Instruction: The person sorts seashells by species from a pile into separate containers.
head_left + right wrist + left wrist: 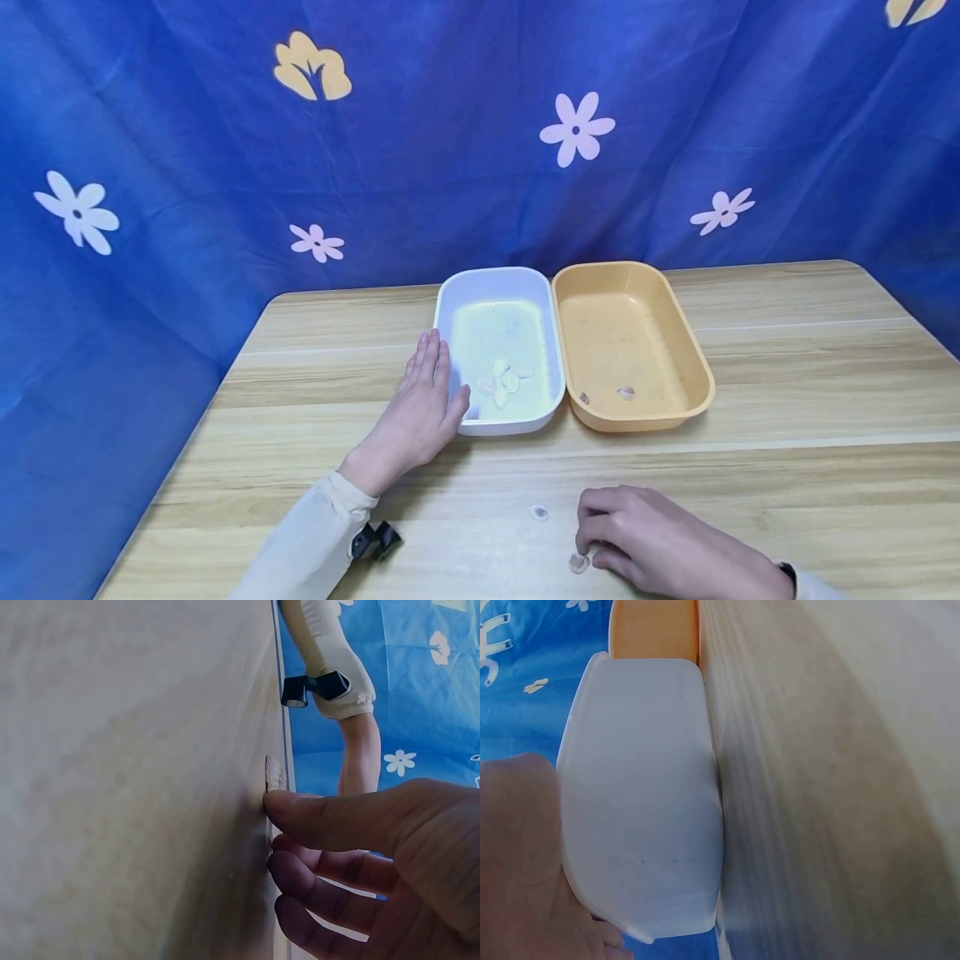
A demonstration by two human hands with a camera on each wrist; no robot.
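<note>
My left hand (pixel 420 408) rests against the left wall of a white plastic basin (pixel 510 429), fingers straight along its rim and thumb over the near corner. In the left wrist view part of the hand (pixel 525 847) shows beside the basin's outer wall (pixel 641 795). At the table's front, my right hand (pixel 652 537) has curled fingers and pinches the edge of a small greyish shell (pixel 578 564) lying on the wood. The right wrist view shows the thumb (pixel 315 817) touching this ribbed shell (pixel 275 772). Another pale shell (pixel 538 512) lies to the left of the right hand.
Several pale shells (pixel 501 398) lie inside the white basin. An orange basin (pixel 686 412) stands against its right side, with a dark shell (pixel 626 392) and a smaller one (pixel 584 399) inside. A blue flowered curtain (pixel 450 167) hangs behind the wooden table (pixel 810 492).
</note>
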